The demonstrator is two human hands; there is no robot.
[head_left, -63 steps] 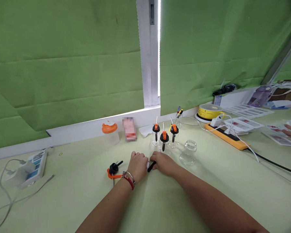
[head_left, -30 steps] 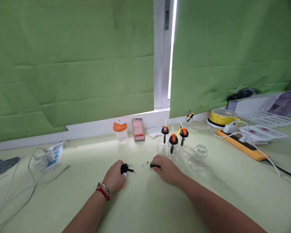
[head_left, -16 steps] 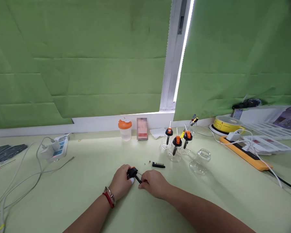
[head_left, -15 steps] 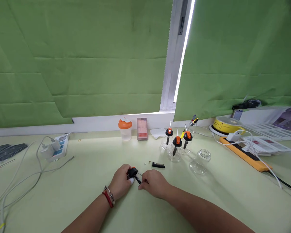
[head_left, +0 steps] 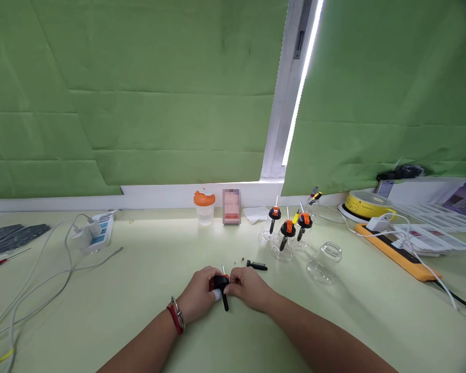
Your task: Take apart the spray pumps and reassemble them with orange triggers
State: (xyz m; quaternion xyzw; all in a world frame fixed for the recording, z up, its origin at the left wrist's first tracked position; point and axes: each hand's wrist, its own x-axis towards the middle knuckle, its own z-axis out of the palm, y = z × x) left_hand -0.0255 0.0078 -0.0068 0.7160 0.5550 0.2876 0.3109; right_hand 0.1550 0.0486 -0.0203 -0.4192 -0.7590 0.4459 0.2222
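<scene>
Both of my hands meet low over the pale green table on a small black and orange pump cap (head_left: 221,283) with a black stem pointing down toward me. My left hand (head_left: 199,299), with a red and silver bracelet at the wrist, is closed around the cap's left side. My right hand (head_left: 251,289) pinches the cap from the right. A short black ribbed part (head_left: 257,266) lies on the table just beyond my right hand, with a tiny brown speck (head_left: 242,258) beside it.
Three clear bottles with black-orange caps (head_left: 287,234) stand behind, next to an empty glass jar (head_left: 325,256) on its side. An orange-lidded cup (head_left: 204,207) and a small box (head_left: 231,206) sit by the wall. A power strip (head_left: 96,233) with cables lies left; an orange strip (head_left: 396,249) right.
My left hand picked the black-orange cap off the table and my right hand let go of the black ribbed part, then both hands closed together on the cap nearer to me.
</scene>
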